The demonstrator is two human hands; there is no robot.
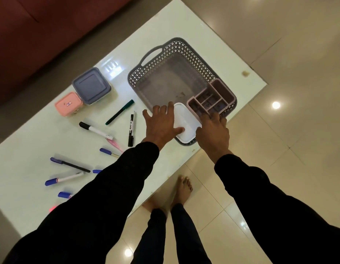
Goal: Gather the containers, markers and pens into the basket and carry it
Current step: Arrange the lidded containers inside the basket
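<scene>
A grey lattice basket [146, 73] stands on the white table [213, 54]. Inside its near right corner sits a pink divided organizer [220, 90]. A white lidded container [186, 122] lies at the basket's near edge. My left hand [161, 124] holds its left side, thumb on the lid. My right hand [213, 130] holds its right side, fingers spread toward the organizer. A blue-lidded container [92, 85] and a pink container [68, 104] stand to the left. Several markers and pens lie loose, among them a green pen [119, 112] and a black marker [131, 130].
A dark red sofa [41, 35] runs along the far left of the table. Shiny beige floor tiles [299, 73] lie to the right and near side. My bare feet [181, 189] stand at the table's near edge. More pens are partly hidden under my left sleeve.
</scene>
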